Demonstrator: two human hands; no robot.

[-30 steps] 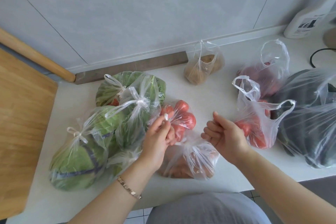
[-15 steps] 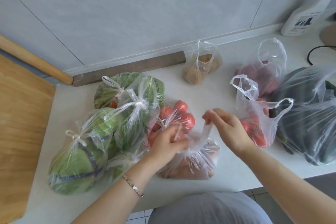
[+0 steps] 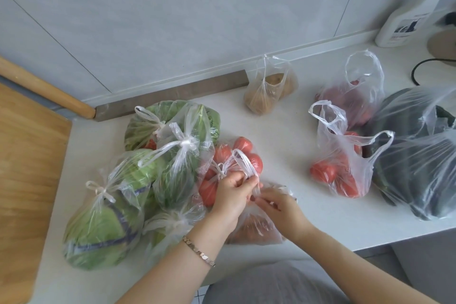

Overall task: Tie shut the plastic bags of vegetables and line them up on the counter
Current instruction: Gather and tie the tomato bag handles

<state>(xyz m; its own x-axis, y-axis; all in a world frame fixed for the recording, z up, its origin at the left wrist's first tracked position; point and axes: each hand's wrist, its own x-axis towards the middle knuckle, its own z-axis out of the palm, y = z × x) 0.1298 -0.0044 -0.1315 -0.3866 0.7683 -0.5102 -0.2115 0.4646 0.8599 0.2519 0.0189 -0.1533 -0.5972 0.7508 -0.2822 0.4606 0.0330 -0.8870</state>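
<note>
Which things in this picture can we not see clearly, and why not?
- Contents of the bag being tied, head view: covered by the left hand, the right hand and wrinkled plastic.
- White bottle: top cut off by the right edge, label blurred.
- Dark vegetables bag: runs past the right edge; contents unclear.

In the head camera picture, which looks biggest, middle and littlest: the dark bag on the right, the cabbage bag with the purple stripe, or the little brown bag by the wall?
1. Dark bag, though the picture's edge cuts it off.
2. Cabbage bag, nearer the camera, so it may look bigger than it is.
3. Brown bag, clearly littlest, though farthest away.
</note>
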